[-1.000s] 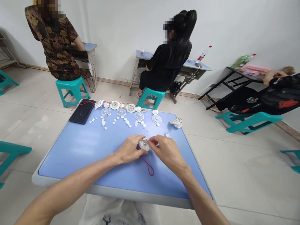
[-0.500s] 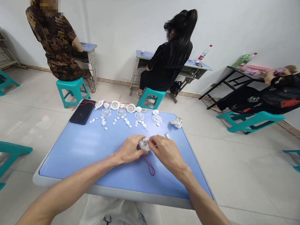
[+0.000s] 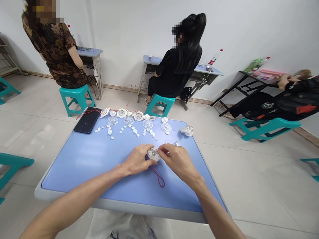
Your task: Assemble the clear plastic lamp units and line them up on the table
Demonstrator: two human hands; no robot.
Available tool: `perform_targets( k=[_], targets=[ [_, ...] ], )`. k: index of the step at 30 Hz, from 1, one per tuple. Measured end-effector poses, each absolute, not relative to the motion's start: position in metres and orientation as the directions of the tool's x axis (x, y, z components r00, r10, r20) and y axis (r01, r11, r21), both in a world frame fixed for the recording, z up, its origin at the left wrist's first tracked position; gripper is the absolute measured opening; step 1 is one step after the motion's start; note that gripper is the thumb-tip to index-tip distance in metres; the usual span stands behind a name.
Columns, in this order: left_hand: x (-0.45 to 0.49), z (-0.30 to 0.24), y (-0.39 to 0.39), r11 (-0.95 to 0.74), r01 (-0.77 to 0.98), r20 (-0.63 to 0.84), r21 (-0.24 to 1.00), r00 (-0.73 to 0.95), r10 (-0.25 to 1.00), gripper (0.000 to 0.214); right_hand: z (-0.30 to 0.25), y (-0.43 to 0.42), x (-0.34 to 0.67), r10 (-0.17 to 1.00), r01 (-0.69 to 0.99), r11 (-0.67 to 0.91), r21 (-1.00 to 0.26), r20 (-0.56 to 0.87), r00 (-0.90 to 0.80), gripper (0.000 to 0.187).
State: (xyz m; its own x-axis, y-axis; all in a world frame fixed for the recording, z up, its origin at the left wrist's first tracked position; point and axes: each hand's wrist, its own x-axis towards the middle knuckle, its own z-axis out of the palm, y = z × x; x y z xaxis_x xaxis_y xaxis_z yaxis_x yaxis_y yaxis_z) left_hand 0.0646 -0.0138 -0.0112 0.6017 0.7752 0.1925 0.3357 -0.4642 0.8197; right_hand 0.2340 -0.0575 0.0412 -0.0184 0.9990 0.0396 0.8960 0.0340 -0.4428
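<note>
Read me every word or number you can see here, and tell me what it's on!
None can be read: the red label on the plastic bottle and the pink packets at far right are too small and blurry, and the clear plastic disc between the left hand and right hand shows no writing I can make out.

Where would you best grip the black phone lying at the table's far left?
Likely by its two long edges, coming from above and the near side: the black phone lies flat and thin on the blue table, and a red wire runs by its far end.
</note>
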Motion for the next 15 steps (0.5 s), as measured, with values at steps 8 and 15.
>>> perform_targets(
  k=[8,15],
  targets=[
    [0.064,-0.008,-0.013,-0.444,0.353,0.166,0.823,0.600,0.783,0.044,0.046,-0.055,0.236,1.000,0.768,0.000,-0.641,0.020,0.017,0.022],
    [0.064,-0.006,-0.014,-0.442,0.353,0.172,0.825,0.589,0.790,0.046,0.040,-0.044,0.257,0.990,0.689,-0.037,-0.724,0.069,0.126,0.020]
  ],
)
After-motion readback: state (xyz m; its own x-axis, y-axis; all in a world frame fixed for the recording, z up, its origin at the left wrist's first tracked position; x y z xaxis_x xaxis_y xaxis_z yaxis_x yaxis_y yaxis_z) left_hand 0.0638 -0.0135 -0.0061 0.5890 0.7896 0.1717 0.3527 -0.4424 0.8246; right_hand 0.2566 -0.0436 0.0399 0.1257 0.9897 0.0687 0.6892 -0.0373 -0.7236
